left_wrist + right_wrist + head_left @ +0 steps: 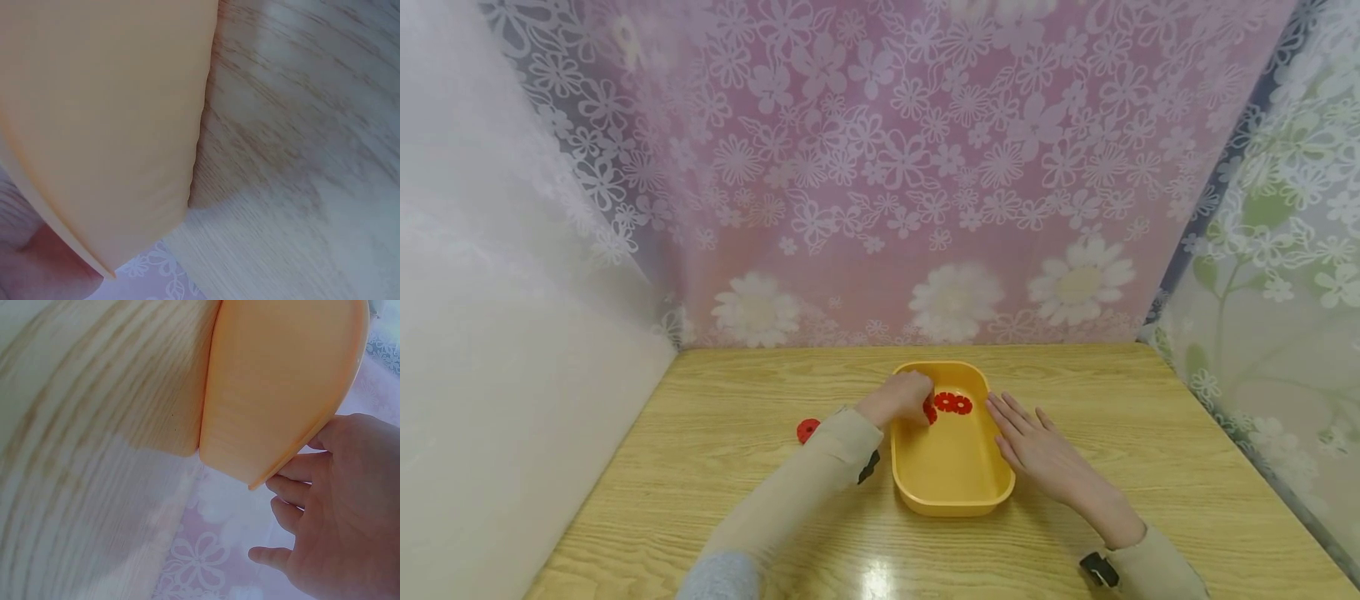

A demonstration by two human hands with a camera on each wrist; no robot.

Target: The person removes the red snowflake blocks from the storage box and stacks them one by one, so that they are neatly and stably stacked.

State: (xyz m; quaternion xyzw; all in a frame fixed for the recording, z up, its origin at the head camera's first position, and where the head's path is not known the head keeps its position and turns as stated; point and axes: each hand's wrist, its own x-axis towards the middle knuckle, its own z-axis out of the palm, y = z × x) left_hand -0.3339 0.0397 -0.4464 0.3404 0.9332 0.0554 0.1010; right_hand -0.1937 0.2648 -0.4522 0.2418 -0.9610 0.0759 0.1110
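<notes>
A yellow plastic tray (953, 467) sits on the wooden table. My left hand (904, 397) reaches over its left rim, fingers bent downward, and pinches a red flower-shaped disc (931, 414) inside. Beside that disc, two more red flower discs (953, 403) with pale centres lie at the far end of the tray. The tray's outer wall (112, 125) hides most of this hand in the left wrist view. My right hand (1037, 446) touches the right rim with extended fingers; in the right wrist view its fingertips meet the rim from outside.
Another red flower disc (808, 430) lies on the table (715, 467) left of the tray, partly behind my left sleeve (805, 483). Flower-patterned sheeting (887, 183) stands along the table's back edge, with a whitish sheet (535, 333) at the left and a leafy one at the right.
</notes>
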